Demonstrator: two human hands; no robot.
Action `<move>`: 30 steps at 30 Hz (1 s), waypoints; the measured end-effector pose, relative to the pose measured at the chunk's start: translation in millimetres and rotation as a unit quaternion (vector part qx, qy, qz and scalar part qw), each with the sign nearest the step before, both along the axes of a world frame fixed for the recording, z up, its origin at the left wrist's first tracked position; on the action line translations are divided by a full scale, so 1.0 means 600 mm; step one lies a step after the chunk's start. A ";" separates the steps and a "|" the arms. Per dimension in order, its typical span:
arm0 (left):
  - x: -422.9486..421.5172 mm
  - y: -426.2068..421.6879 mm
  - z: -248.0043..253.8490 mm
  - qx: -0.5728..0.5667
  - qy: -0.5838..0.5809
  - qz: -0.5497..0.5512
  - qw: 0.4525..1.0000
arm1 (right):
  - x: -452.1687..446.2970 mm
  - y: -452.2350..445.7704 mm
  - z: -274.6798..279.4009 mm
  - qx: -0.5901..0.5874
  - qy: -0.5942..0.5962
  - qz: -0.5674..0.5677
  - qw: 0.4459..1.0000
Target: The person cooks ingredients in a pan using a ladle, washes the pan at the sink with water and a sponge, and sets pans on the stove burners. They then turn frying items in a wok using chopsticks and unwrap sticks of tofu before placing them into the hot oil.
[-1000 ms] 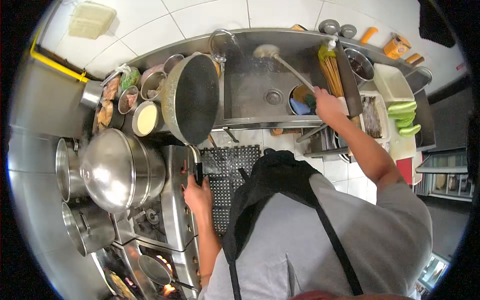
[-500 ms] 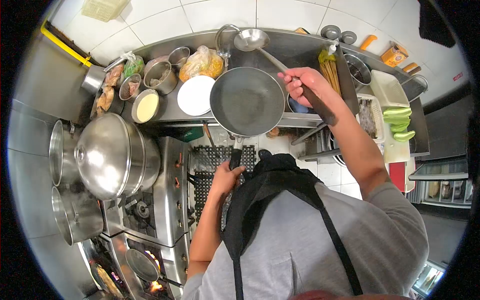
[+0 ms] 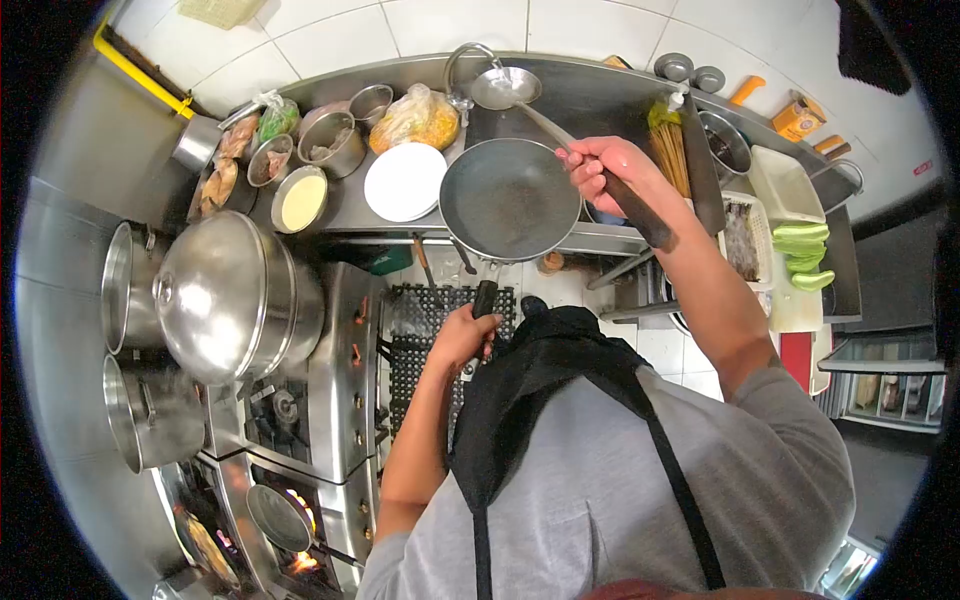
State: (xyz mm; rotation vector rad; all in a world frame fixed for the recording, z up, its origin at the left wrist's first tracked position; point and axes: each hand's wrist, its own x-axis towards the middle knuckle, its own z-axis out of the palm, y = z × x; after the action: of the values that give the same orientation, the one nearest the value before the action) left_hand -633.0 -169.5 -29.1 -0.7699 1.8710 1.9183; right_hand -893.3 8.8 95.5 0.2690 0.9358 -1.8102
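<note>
My left hand (image 3: 466, 338) is closed around the black handle of a dark frying pan (image 3: 510, 200). The pan hangs in front of the steel sink counter, and nothing shows inside it but dull grey coating. My right hand (image 3: 607, 168) grips the dark handle of a metal ladle (image 3: 506, 88). The ladle's round bowl is held over the sink, just beside the faucet (image 3: 470, 55). A white plate (image 3: 405, 182) stands on the counter to the left of the pan.
On the left, a large domed steel pot (image 3: 215, 297) sits on the stove. Below it, a small pan (image 3: 281, 518) is over flames. A cream-filled pot (image 3: 299, 200) and a bag of orange food (image 3: 415, 120) line the counter. Green vegetables (image 3: 802, 248) lie at right.
The frying pan has shifted slightly right, its handle now tilted, with my left hand moving along with it. The ladle and my right hand have barely moved.
</note>
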 end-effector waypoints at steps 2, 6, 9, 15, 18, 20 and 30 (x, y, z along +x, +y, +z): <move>0.001 0.000 -0.020 0.013 0.001 0.012 1.000 | -0.002 0.002 -0.005 -0.005 0.001 0.012 1.000; -0.001 -0.004 -0.013 -0.030 0.003 -0.041 0.999 | 0.013 0.024 -0.004 -0.042 0.233 0.116 0.965; 0.010 -0.006 -0.061 -0.089 0.020 -0.045 0.995 | 0.078 0.014 0.036 0.082 0.414 0.069 0.904; 0.014 0.000 -0.079 -0.029 0.072 -0.011 0.997 | -0.094 0.034 -0.073 0.051 0.025 0.052 0.997; 0.010 0.010 -0.096 -0.018 0.042 0.026 0.999 | -0.095 0.033 -0.073 0.048 0.010 0.045 0.998; 0.008 0.012 -0.093 -0.044 0.028 0.021 0.998 | -0.115 0.045 -0.099 0.045 0.037 0.057 0.997; 0.012 0.001 -0.050 -0.045 0.010 -0.013 0.999 | -0.022 0.048 -0.060 -0.059 0.062 0.101 0.991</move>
State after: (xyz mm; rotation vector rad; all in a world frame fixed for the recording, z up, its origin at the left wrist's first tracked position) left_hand -625.6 -169.1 -59.1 -0.7511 1.9811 1.8435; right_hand -906.3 37.6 59.5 -0.0134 0.9050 -1.7009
